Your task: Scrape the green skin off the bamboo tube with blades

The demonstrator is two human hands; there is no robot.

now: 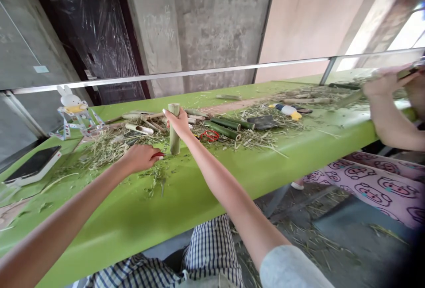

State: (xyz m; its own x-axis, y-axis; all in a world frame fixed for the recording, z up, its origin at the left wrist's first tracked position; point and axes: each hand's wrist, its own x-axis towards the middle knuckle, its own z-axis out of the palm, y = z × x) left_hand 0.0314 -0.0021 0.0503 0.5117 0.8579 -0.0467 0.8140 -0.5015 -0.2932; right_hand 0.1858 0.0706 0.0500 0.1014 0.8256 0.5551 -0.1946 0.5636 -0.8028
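Observation:
An upright piece of bamboo [174, 143], pale green with its bark scraped, stands on the green table. Around its upper part my right hand [179, 123] is closed. Low and to the left, my left hand [141, 157] grips a small red-handled tool [158, 155], whose thin metal end points at the bamboo's base. Fingers cover most of that tool, so its exact kind is unclear. Green shavings [157, 177] lie just below the left hand. Behind the right forearm are dark green bamboo tubes [222, 129] and a red coil [210, 136].
A white rabbit figure [71, 100] and a black-and-white device [31, 166] stand at the left. Split bamboo [139, 128], shavings and a dark flat blade [264, 122] litter the table [199, 199]. At the right, another person's arm [385, 102] reaches over it. A metal rail [206, 70] runs behind.

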